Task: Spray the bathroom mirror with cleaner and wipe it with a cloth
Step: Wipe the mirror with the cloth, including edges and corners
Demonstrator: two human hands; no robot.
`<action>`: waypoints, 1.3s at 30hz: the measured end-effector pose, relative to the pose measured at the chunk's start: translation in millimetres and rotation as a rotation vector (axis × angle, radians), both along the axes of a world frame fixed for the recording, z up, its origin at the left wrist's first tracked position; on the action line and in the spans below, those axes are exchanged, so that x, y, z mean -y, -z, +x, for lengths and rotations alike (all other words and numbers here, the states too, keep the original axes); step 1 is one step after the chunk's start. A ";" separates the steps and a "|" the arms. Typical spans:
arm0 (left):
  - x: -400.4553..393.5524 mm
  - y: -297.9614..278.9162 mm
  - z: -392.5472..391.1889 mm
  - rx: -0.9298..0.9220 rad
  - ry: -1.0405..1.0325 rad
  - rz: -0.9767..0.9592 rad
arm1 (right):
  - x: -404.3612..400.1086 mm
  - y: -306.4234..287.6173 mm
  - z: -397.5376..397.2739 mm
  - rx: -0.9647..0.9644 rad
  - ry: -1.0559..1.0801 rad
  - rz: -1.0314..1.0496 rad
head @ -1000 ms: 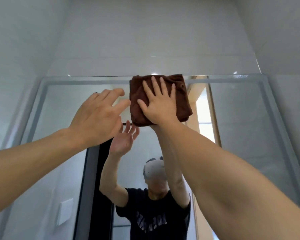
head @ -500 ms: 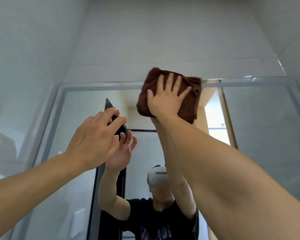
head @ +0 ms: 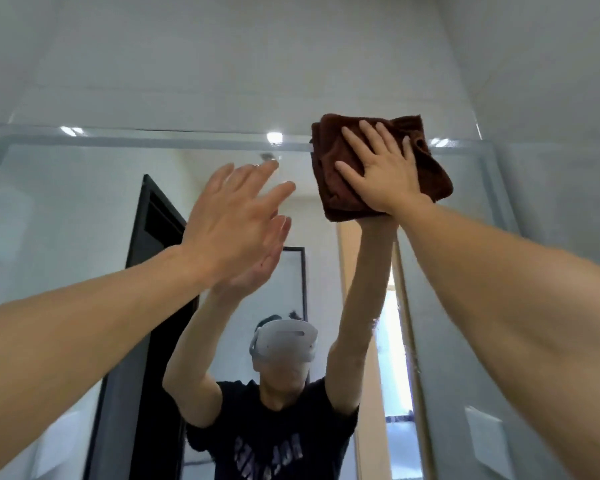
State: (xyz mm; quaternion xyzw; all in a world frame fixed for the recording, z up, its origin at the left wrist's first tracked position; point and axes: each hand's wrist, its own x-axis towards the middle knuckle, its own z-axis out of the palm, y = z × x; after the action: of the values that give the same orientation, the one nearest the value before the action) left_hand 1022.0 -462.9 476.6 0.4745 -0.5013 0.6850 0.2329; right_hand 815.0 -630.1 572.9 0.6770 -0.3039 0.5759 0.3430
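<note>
The folded dark-brown terry cloth (head: 378, 161) sits way up at the top edge of the big frameless wall mirror (head: 84, 209), a bit right of centre, and it overlaps the bevelled rim there. The right hand (head: 383, 171) has it pinned flat to the glass, fingers straight and fanned out, palm pushing, no pinch or curl at all. The left hand (head: 234, 216) is up near the glass to the left, fingers loose and spread, holding nothing; can't tell if it actually touches. The cloth looks soft, light and floppy, so I'd guess it bunches or slides off slick glass unless the palm keeps pressing on its middle.
</note>
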 end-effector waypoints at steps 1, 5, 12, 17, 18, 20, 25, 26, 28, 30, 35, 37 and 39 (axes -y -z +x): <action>4.5 -4.4 -7.6 -0.042 0.006 -0.019 | 11.1 6.3 -18.9 0.054 0.005 0.033; 16.0 -5.2 -31.6 -0.120 -0.009 -0.056 | 32.9 25.0 -56.7 0.448 -0.012 0.299; 14.4 -3.4 -13.5 -0.280 -0.032 -0.093 | 12.3 47.1 -18.4 0.229 -0.005 0.099; 20.0 -0.7 -24.6 -0.080 0.076 -0.008 | 47.9 28.8 -93.6 -0.356 0.037 -0.204; 21.6 1.0 -28.8 -0.027 0.103 0.031 | 55.4 20.4 -103.8 -0.277 0.038 -0.170; 23.9 2.3 -36.0 0.036 0.139 0.069 | 66.3 11.5 -114.8 -0.024 0.025 -0.039; 22.3 -0.7 -39.2 -0.054 -0.036 0.056 | 47.4 31.9 -80.4 0.491 -0.033 0.324; 21.3 -0.6 -39.9 -0.077 -0.036 0.055 | 38.0 41.7 -65.1 0.543 -0.050 0.367; 22.6 -2.5 -34.6 -0.137 -0.036 0.033 | 21.6 67.2 -32.4 0.520 -0.033 0.337; 22.6 -9.3 -26.4 -0.221 -0.016 -0.014 | 7.2 96.5 -5.8 0.260 -0.012 0.109; 18.9 -9.6 -16.8 -0.324 0.097 -0.026 | 23.9 126.8 -34.1 -0.182 0.012 -0.155; 16.7 -1.2 -16.6 -0.312 0.179 0.080 | 37.7 129.6 -51.6 0.208 0.011 0.051; 13.2 5.8 -16.2 -0.277 0.130 0.125 | 38.9 129.9 -56.8 0.594 -0.040 0.330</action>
State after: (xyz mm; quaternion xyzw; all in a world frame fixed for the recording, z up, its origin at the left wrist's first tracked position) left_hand 1005.8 -476.1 470.9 0.5443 -0.5358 0.5641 0.3137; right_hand 758.3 -669.0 443.0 0.5318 -0.4663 0.6977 0.1137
